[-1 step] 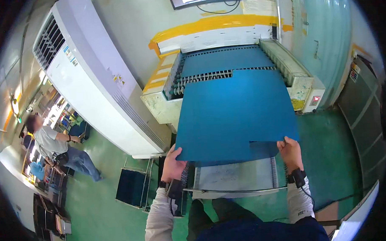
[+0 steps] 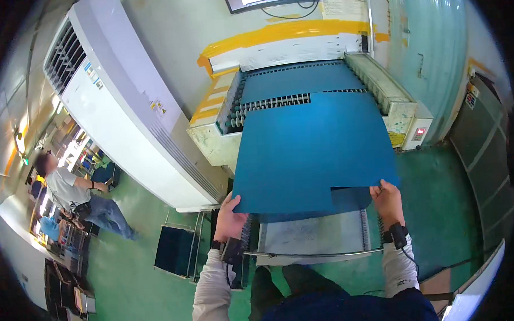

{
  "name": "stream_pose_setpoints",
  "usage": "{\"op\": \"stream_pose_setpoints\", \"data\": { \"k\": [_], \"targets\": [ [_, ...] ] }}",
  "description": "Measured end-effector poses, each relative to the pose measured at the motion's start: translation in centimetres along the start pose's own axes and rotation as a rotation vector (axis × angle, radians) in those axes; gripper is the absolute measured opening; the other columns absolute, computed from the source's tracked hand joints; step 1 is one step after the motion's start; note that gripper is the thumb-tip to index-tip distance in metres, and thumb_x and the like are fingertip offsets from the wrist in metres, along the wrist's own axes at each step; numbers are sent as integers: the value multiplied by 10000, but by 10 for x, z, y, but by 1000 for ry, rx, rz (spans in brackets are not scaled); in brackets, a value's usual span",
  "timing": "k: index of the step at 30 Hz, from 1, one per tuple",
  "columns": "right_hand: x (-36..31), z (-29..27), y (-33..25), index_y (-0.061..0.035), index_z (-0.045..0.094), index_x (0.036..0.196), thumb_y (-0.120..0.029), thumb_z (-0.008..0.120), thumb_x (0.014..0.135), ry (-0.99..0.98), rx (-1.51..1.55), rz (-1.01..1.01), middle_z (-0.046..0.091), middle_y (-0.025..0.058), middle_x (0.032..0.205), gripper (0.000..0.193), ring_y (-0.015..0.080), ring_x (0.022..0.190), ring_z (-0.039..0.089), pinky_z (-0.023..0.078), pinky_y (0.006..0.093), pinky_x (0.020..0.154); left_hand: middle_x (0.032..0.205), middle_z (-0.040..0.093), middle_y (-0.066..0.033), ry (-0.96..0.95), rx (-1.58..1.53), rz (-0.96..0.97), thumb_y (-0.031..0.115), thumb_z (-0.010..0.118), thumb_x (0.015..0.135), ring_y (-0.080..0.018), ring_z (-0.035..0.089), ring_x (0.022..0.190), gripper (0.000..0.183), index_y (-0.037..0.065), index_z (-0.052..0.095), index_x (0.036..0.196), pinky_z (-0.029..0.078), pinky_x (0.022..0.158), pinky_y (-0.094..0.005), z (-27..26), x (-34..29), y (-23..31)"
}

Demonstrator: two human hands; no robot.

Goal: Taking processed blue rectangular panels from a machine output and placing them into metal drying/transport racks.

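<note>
A large flat blue sheet [image 2: 313, 153] with a cut-out in its near edge is held in front of me by both hands. My left hand [image 2: 231, 222] grips its near left corner, thumb on top. At the near right corner, my right hand [image 2: 387, 202] pinches the edge, thumb on top and fingers partly hidden below. The sheet's far edge reaches over the rollers [image 2: 272, 102] of a conveyor machine. Farther back on those rollers lies a second blue sheet [image 2: 302, 81]. Darker blue shows beneath the held sheet; I cannot tell whether it is another sheet.
A pale tray-like surface with a metal bar [image 2: 317, 253] stands before my legs. To the left are a tall white air conditioner [image 2: 136, 108] and a rack with dark panels [image 2: 175, 249]. A person [image 2: 77, 192] stands far left. A dark panelled board [image 2: 483, 158] stands right.
</note>
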State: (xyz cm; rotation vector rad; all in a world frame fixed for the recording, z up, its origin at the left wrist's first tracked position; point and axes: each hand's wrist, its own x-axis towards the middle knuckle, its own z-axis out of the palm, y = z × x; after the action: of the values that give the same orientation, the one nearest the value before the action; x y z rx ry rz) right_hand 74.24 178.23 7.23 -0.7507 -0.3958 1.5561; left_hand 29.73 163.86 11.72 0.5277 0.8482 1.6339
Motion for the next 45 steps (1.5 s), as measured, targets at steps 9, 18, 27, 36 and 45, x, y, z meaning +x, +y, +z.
{"op": "stream_pose_setpoints", "data": {
  "k": [9,18,27,36,45],
  "targets": [
    [11,2,0,-89,571,892,-140,678,873,-25,6,-13,601,42,835,120,202,797,595,545,394,787,1145,641,-48,-31,-94,5,135,565,959,-185,605,1065,255,63,552,1203,478,934,-336,-5,42,-3],
    [17,17,-23,-58,539,902,-108,663,875,-77,-82,-58,602,81,857,136,245,791,623,563,423,755,1182,643,-78,-45,-180,21,109,594,933,-217,606,1100,278,47,552,1200,477,980,-365,-11,76,11],
    [43,24,-22,-56,531,919,-63,627,892,-88,-42,-59,585,83,874,100,245,784,607,551,442,787,1148,656,-62,22,-181,59,112,605,930,-211,609,1079,262,62,572,1185,478,972,-373,-15,88,1],
    [55,34,-19,-53,537,882,-76,637,891,-100,-32,-55,580,77,852,103,242,780,603,548,445,793,1184,631,-58,-6,-215,101,117,585,944,-205,582,1118,248,58,563,1184,456,989,-366,-21,103,0],
    [66,36,-19,-62,548,800,-65,641,878,-116,-40,-50,564,62,800,122,229,755,590,538,457,828,1155,647,-69,16,-191,134,92,595,930,-197,598,1094,231,37,580,1154,463,981,-349,-14,114,-5]
  ]
}}
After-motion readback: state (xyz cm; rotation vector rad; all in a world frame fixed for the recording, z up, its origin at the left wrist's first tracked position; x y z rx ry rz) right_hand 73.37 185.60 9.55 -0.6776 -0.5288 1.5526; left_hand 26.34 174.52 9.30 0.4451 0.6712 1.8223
